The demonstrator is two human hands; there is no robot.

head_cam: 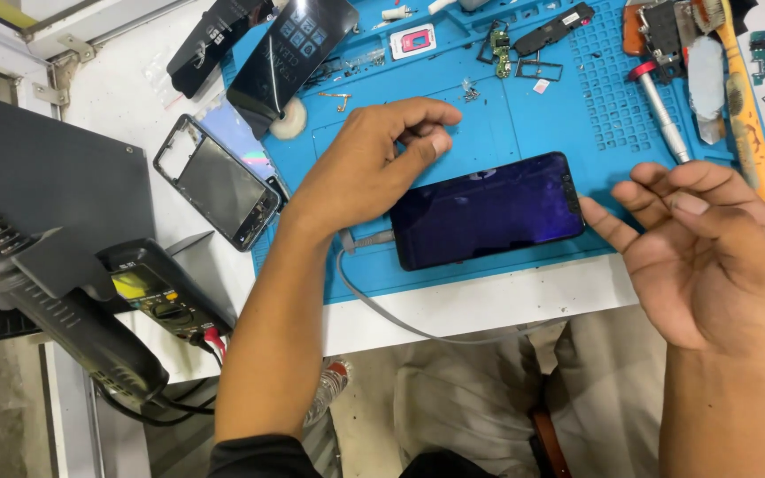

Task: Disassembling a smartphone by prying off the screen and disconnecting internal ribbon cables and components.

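Head view: dark-screened phone (487, 210) lies flat on the blue mat (542, 124), cable (400, 314) plugged into its left end. Left hand (369, 164) rests beside that end, fingers loosely curled, holding nothing. Right hand (710, 252) hovers open, one fingertip near the phone's right edge. White worktop (462, 305) carries a multimeter (157, 292), a phone frame (219, 186) and scattered parts.

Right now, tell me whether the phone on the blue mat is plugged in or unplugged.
Plugged in. A grey cable runs over the table edge to the phone, its connector meeting the left end beside the left hand.
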